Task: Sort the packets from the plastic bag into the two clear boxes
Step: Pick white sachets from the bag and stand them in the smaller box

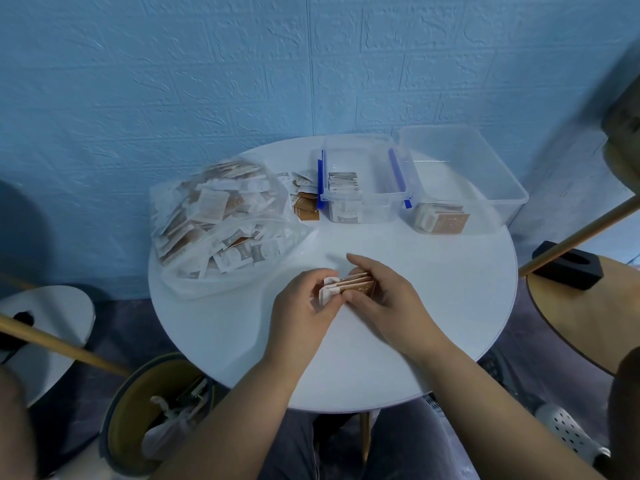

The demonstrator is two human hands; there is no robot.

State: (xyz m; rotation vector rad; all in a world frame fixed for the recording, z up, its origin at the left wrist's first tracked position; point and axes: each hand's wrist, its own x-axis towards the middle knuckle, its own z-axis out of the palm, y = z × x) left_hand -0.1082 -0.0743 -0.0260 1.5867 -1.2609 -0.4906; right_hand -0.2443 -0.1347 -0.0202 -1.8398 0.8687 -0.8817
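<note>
On a round white table (pixel 433 306), before a blue wall, a person's two hands meet near the front edge. Between them a small stack of packets (pixel 353 285), brown and white, stands on edge. The left hand (pixel 304 306) pinches the white end, fingers curled round it. The right hand (pixel 384 299) clasps the brown end, thumb in front and fingers behind. Both forearms reach in from the near side, wrists low over the tabletop.

The packets look light, thin and slick, likely to fan out or slip. Squeezing the stack across its flat faces seems the safest hold.

Back left lies the bag (pixel 221 220), heaped with more. Back right stand the clipped box (pixel 363 198) and the plain box (pixel 509 195), each partly filled.
</note>
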